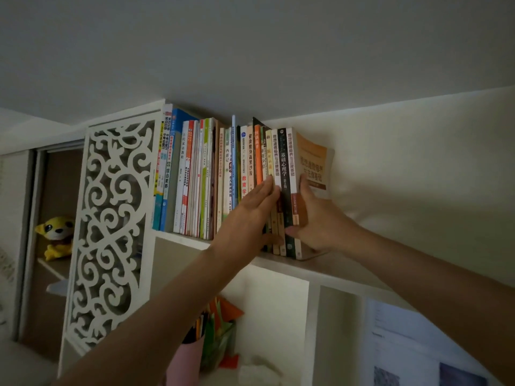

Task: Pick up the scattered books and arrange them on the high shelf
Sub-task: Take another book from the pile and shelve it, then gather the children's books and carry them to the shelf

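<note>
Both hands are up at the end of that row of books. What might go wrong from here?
The orange-covered end book leans outward with no bookend visible beside it; if the right hand lets go, it may tip over. The left hand presses flat against the spines, so a hard push might jostle neighbouring books on the high shelf.

This is a room in a home, my bedroom or study by the look of it. A white shelf [320, 264] runs high along the wall just under the ceiling, packed with upright books [195, 176]. Beside it stands a white carved panel [111, 218], with a yellow plush toy [57, 236] in the cupboard behind. Below sit a pink pen cup [185, 360] and pinned papers [412, 346].
</note>
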Demonstrator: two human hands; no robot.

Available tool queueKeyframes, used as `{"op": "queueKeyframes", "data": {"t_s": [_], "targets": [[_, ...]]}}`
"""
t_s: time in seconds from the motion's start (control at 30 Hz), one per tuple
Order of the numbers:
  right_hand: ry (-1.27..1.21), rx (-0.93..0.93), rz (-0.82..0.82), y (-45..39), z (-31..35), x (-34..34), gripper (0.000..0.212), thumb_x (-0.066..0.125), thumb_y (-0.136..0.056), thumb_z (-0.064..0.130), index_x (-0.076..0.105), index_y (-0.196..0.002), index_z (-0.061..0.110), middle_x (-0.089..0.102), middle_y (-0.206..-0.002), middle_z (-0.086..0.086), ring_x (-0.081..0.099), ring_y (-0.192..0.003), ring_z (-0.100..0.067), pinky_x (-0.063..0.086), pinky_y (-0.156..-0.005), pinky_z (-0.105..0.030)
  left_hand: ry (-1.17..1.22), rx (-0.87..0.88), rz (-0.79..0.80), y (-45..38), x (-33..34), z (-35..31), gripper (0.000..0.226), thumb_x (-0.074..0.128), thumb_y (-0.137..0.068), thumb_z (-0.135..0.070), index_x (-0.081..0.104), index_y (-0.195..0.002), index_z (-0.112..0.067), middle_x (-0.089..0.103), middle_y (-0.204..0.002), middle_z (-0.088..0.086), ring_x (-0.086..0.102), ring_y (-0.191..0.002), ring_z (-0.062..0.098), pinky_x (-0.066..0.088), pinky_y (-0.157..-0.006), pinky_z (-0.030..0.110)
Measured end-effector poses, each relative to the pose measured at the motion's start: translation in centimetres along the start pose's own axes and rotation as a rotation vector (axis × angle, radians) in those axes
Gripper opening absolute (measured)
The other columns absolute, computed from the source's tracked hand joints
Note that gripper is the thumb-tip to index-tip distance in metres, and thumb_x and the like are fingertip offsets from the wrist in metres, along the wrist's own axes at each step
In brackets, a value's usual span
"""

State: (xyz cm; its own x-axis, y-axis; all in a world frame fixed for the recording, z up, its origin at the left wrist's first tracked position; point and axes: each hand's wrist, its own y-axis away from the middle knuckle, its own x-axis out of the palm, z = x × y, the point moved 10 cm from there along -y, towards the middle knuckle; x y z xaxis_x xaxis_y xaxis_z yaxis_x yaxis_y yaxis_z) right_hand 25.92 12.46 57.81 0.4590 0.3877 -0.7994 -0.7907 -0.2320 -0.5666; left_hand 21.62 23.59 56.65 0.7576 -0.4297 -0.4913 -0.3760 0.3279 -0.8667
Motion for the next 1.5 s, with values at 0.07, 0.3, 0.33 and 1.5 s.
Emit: {"op": "queueKeyframes", "data": {"t_s": [0.07,0.3,0.33,1.5], "targets": [[-0.051,0.003,-0.033,0.5,0.6,-0.4,0.121,0.075,-0.074,0.04,-0.022,-0.147,0.036,0.016,-0.16,-0.001,0.025,-0.143,-0.026,0.034,-0.113,-0.043,-0.05,-0.032,0.062,0.0,0.1,-0.6,0.091,0.075,-0.081,-0.019,0.018,-0.152,-0.017,0.008,-0.161,0.002,0.01,-0.148,0.017,0.012,-0.116,0.033],[0.078,-0.245,-0.359,16.8,3.5,-3.8,0.018,0.053,-0.093,0.02,0.066,-0.103,0.015,0.065,-0.099,-0.001,0.063,-0.084,-0.018,0.053,-0.073,-0.03,0.1,0.131,-0.183,7.5,-5.7,-11.7,0.013,0.067,-0.083,-0.008,0.07,-0.095,-0.013,0.066,-0.095,0.003,0.06,-0.084,0.019,0.053,-0.069,0.034],[0.041,-0.235,-0.346,20.1,2.1,-3.1,0.016,0.055,-0.091,0.02,0.069,-0.096,0.016,0.067,-0.09,0.001,0.063,-0.075,-0.015,0.053,-0.067,-0.029,0.179,0.146,-0.138,9.9,-5.0,-13.6,0.009,0.065,-0.086,-0.011,0.069,-0.094,-0.013,0.065,-0.091,0.001,0.06,-0.08,0.017,0.052,-0.064,0.031],[-0.118,1.361,0.4,73.5,-36.6,32.5,0.047,0.057,-0.091,0.026,0.046,-0.136,0.017,0.053,-0.118,-0.011,0.057,-0.098,-0.025,0.05,-0.075,-0.034,0.594,-0.827,1.083,52.7,42.6,-27.5,0.05,0.061,-0.091,-0.01,0.034,-0.131,0.002,0.057,-0.118,0.021,0.059,-0.101,0.038,0.05,-0.074,0.044]]}}
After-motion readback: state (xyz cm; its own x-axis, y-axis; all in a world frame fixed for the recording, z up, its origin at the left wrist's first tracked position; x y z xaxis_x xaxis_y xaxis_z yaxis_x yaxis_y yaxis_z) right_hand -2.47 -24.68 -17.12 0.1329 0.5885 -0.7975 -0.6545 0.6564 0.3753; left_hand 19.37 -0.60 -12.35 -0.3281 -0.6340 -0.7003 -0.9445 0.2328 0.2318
